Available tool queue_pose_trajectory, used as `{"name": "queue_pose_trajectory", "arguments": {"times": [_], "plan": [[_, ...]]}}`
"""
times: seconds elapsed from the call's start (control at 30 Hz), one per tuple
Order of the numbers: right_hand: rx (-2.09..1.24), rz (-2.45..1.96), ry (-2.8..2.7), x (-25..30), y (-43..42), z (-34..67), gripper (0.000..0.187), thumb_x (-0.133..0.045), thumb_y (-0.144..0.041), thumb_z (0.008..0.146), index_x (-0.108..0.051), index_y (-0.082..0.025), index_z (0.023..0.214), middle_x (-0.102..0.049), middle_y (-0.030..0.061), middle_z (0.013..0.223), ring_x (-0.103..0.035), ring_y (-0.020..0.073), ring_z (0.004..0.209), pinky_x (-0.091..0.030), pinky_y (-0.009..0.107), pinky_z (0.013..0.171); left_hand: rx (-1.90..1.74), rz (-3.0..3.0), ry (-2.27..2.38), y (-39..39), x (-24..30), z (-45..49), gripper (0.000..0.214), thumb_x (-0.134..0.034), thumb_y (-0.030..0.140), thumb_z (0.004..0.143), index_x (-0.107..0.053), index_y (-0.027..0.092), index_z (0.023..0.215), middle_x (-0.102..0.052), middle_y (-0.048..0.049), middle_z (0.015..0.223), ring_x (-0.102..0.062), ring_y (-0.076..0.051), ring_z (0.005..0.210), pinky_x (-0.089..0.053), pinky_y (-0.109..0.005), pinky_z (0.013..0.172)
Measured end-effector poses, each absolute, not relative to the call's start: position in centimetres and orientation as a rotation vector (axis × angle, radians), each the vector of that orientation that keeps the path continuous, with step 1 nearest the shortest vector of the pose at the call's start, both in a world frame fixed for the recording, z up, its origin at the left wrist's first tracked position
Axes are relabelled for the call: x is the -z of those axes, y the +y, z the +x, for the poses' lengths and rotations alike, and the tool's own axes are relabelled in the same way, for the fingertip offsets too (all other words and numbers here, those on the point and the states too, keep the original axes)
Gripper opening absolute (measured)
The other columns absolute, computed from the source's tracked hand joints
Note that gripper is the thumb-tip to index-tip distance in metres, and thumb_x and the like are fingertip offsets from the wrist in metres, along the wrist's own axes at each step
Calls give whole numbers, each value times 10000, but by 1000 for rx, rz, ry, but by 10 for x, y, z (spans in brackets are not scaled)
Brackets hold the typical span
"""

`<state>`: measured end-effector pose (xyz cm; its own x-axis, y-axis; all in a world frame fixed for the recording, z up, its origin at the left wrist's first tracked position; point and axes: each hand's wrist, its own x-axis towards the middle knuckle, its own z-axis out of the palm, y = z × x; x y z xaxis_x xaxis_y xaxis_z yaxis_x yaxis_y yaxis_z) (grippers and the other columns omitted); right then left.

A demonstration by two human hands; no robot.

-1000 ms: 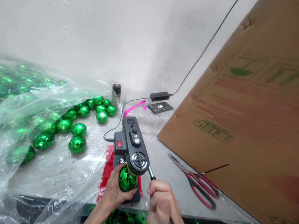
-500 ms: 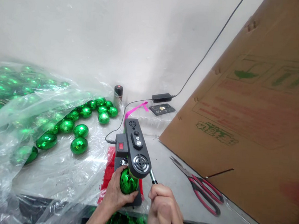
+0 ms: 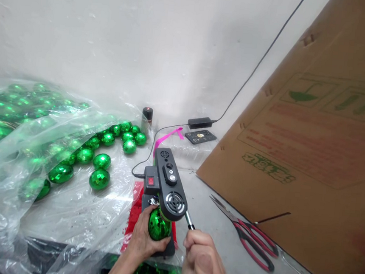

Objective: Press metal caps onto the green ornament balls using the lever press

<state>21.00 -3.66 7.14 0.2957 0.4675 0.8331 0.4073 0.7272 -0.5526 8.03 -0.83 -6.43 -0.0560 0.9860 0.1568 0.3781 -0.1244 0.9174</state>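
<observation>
My left hand [image 3: 141, 241] is wrapped round a faceted green ball [image 3: 159, 228] and holds it under the head of a small black press machine [image 3: 167, 186] with a red switch. My right hand [image 3: 201, 262] is closed in a fist on the machine's metal lever [image 3: 189, 221], which slants down to the right from the head. The machine stands on a red cloth [image 3: 135, 211] near the table's front edge.
Several loose green balls [image 3: 99, 179] lie on clear plastic sheeting [image 3: 51, 211] to the left. Red-handled pliers [image 3: 250, 239] lie to the right, before a big leaning cardboard sheet [image 3: 312, 152]. A small black can [image 3: 146, 117], a power adapter [image 3: 199, 122] and a black remote-like pad [image 3: 201, 136] sit by the wall.
The view has shifted slightly, so everything sits a little lower and to the right. Both hands keep their hold on the ball and the lever.
</observation>
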Motion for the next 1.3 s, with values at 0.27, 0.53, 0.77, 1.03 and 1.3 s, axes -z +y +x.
{"name": "queue_pose_trajectory", "arguments": {"times": [0.27,0.53,0.77,1.03,1.3], "plan": [[-57,-797,-1239,-75,-32,204,436,-455,-151,1111,-506,-215,682,-566,-35,709,-538,85,573,-412,243,541,-1180,1543,1476,-7,61,81,849,-889,331,602,-647,139,1393,-796,-206,1289,-782,-440,1210,-625,-671,1106],[-57,-820,-1221,-61,-38,197,446,-467,-172,1139,-509,-208,697,-589,-24,746,-523,82,568,-423,224,509,-1140,1535,1451,-6,65,80,879,-900,353,624,-634,147,1437,-774,-215,1380,-759,-439,1279,-594,-668,1159],[5,-768,-1183,-38,-32,190,466,-438,-237,1176,-501,-206,715,-576,-17,764,-520,101,611,-419,260,554,-1107,1537,1455,-8,64,78,889,-910,354,632,-631,152,1451,-772,-203,1381,-755,-432,1300,-599,-630,1171],[-97,-806,-1236,-85,-32,203,425,-505,-145,1131,-509,-210,710,-555,-23,683,-585,116,618,-422,259,557,-1149,1497,1458,-4,59,80,911,-929,311,566,-638,156,1416,-788,-187,1328,-765,-433,1263,-597,-647,1167],[-191,-848,-1134,-124,-31,194,455,-571,-183,1105,-493,-213,658,-506,-31,608,-543,112,563,-369,261,535,-1241,1449,1480,-41,67,67,911,-946,294,575,-661,211,1436,-762,-202,1459,-728,-448,1375,-584,-646,1203]]}}
